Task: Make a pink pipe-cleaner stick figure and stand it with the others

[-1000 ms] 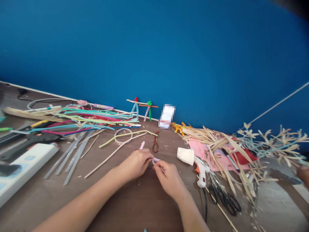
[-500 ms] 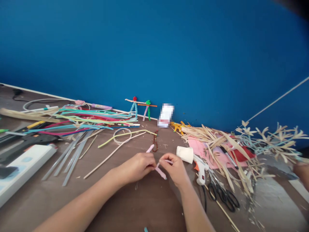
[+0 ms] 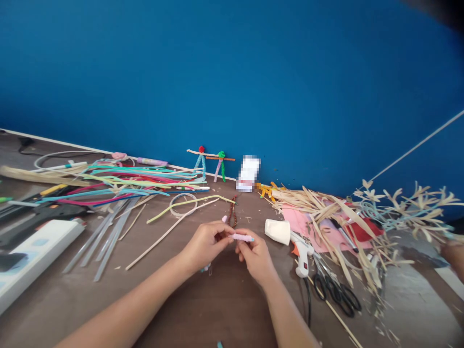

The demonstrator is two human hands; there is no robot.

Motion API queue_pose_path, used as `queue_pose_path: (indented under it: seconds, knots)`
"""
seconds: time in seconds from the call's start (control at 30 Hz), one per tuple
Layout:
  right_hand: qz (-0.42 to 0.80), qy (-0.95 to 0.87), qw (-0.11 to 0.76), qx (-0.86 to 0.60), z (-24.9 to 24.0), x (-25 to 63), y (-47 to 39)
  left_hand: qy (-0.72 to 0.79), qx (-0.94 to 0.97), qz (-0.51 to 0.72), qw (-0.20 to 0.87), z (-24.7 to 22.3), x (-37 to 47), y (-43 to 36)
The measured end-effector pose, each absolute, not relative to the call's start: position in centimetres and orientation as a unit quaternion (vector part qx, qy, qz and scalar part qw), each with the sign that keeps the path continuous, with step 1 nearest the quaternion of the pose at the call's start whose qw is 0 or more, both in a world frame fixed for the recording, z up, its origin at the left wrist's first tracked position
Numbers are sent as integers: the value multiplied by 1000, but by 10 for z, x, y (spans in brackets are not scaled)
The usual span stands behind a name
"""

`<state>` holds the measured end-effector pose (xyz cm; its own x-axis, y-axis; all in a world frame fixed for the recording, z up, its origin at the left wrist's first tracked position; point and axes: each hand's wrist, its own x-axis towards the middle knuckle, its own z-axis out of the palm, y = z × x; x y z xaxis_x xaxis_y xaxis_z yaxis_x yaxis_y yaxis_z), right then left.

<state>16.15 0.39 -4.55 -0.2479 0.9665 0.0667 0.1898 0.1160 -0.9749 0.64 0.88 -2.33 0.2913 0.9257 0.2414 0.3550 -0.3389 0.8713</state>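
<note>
Near the middle of the table, my left hand (image 3: 212, 244) is closed on a pink pipe-cleaner piece (image 3: 242, 238), whose wound part sticks out to the right. The fingers of my right hand (image 3: 253, 251) pinch the same piece near its right end. A small light-coloured bit shows below my left hand, too small to make out. Behind my hands lies a brown bead string (image 3: 232, 210). Two pipe-cleaner figures, one with a red head (image 3: 201, 150) and one with a green head (image 3: 221, 155), lean upright against the blue wall.
Coloured pipe cleaners (image 3: 145, 180), clear glue sticks (image 3: 114, 241) and a white power strip (image 3: 39, 256) lie left. Right are a white glue gun (image 3: 302, 256), a white roll (image 3: 277, 231), black-handled scissors (image 3: 337, 292) and dried husks (image 3: 326, 212). Another person's hand (image 3: 453, 253) shows far right.
The pink piece has turned from slanting downward to lying nearly level. My right hand has moved slightly left and now grips its wound part; my left hand has shifted slightly up.
</note>
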Motion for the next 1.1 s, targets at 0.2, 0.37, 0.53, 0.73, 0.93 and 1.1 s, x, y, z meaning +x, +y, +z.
queue_pose_path:
  seconds: [0.2, 0.37, 0.53, 0.73, 0.93, 1.1]
  knots:
    - [431, -657, 400, -472, -48, 159, 2, 458, 739, 394, 297, -24, 6, 9]
    - [395, -663, 452, -448, -42, 152, -2, 464, 745, 391, 278, -34, 8, 7]
    - [385, -618, 469, -500, -44, 155, 1, 457, 750, 407, 250, -38, 11, 3]
    - [378, -532, 553, -518, -47, 167, 8, 537, 643, 444, 317, -32, 8, 10]
    - [367, -504, 617, -480, -46, 171, 7, 503, 527, 247, 638, -25, 17, 3]
    - [350, -564, 579, -474, -43, 170, 0, 372, 270, 180, 870, -29, 26, -3]
